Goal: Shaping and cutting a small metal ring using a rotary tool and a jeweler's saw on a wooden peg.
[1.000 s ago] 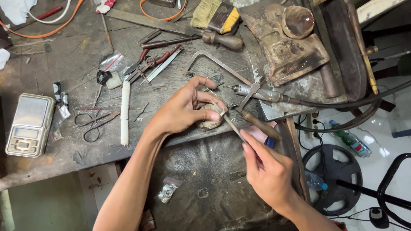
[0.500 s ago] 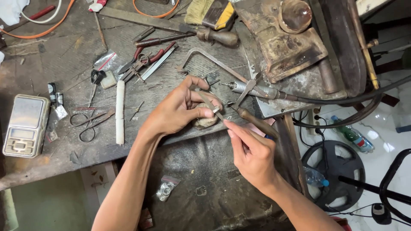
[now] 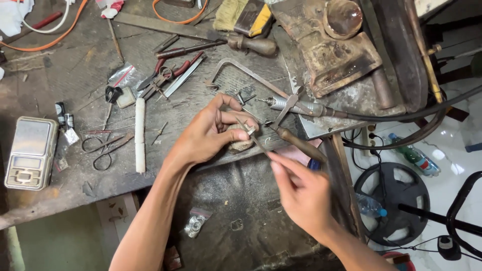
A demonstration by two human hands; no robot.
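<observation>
My left hand [image 3: 208, 133] rests at the front edge of the workbench [image 3: 75, 180], its fingertips pinching a tiny metal piece [image 3: 249, 130] against a small wooden bench peg [image 3: 242, 146]. My right hand [image 3: 301, 193] is below and to the right, gripping a thin needle file [image 3: 253, 140] that slants up-left, its tip touching the small piece. A wooden-handled tool [image 3: 298, 143] lies just behind the file.
A dark leather apron [image 3: 241, 211] hangs under the bench with a small plastic bag [image 3: 195, 223] on it. A pocket scale [image 3: 27, 153], scissors [image 3: 103, 148], a white stick [image 3: 139, 135], pliers [image 3: 168, 75], a saw frame [image 3: 241, 70], a flex-shaft handpiece [image 3: 296, 106] and a brush [image 3: 246, 17] lie around.
My right hand drew slightly down and back to the right, sliding the file along the small piece. My left hand kept its pinch at the peg.
</observation>
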